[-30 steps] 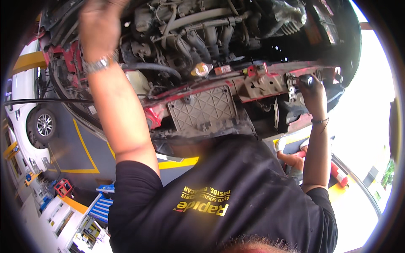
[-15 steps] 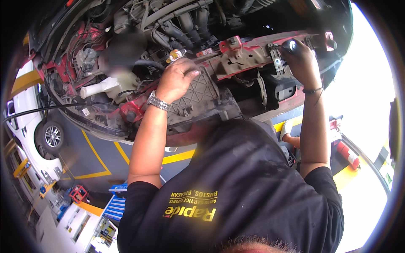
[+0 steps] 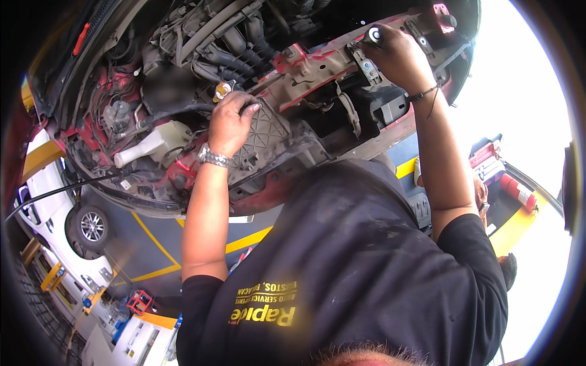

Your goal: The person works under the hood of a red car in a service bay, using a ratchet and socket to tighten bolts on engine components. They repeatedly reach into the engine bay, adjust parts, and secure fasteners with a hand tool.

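Note:
My left hand [image 3: 231,125] rests at the upper edge of a ribbed dark plastic panel [image 3: 268,129], fingers curled over it and thumb on the near side. Just beyond its knuckles sits a yellow-and-silver radiator cap [image 3: 223,91]. On the right, my right hand [image 3: 400,58] is closed around a dark, round-ended tool with a pale ring [image 3: 375,35]; the rest of it is hidden in the fist. This fist is over a metal bracket [image 3: 368,68] on the red and dusty front crossmember [image 3: 314,73] of the car.
The engine [image 3: 232,43] lies behind the crossmember. At left are a whitish plastic reservoir [image 3: 159,143] and a thin black rod [image 3: 67,190]. A white car [image 3: 67,244] stands farther left. Past my right arm are a partly hidden person [image 3: 481,194] and a red fire extinguisher [image 3: 517,190].
The view has shifted, so the engine bay and both hands appear farther left. Both hands keep their places on the car. More of the person beyond my right arm shows.

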A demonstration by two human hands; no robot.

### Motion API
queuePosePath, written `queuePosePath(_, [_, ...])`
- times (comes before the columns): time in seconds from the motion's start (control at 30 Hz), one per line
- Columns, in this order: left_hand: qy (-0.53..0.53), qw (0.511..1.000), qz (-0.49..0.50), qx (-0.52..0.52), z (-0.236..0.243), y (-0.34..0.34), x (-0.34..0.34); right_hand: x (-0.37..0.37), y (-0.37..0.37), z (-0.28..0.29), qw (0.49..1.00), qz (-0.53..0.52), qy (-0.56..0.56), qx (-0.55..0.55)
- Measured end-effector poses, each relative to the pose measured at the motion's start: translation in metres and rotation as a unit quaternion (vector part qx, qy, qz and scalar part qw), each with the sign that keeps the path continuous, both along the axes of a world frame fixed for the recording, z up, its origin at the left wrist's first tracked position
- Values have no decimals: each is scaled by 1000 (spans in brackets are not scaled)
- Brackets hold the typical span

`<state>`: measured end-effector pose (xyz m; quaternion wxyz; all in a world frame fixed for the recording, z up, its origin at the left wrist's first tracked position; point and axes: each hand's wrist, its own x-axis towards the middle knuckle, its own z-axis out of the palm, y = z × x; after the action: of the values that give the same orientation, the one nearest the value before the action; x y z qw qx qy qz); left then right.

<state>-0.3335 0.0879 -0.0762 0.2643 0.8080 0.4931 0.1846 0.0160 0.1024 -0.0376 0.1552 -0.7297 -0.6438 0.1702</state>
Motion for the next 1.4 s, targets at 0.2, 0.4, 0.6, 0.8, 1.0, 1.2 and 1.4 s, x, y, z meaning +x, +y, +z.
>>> queuePosePath(0.2, [-5, 993, -11, 120, -11, -23, 4, 1, 0, 1, 999, 22, 7, 32])
queuePosePath(0.4, [-40, 995, 48, 76, -19, -17, 4, -1, -1, 2, 1000, 16, -11, 24])
queuePosePath(0.6, [-45, 997, 20, 62, -19, -15, -2, 1, -1, 2, 1000, 17, 0, 3])
queuePosePath(0.8, [-43, 998, 13, 45, -20, -12, -2, 2, 1, -1, 999, 17, 8, 29])
queuePosePath(1.0, [-32, 997, 6, 65, -20, -15, -1, 3, 1, -1, 999, 29, -10, 23])
queuePosePath(1.2, [-58, 994, 88, 31, -26, -17, 2, 3, 2, 0, 1000, 25, -6, 0])
queuePosePath(1.4, [-70, 995, 43, 58, -27, -17, -1, 2, 2, -3, 999, 23, 5, 41])
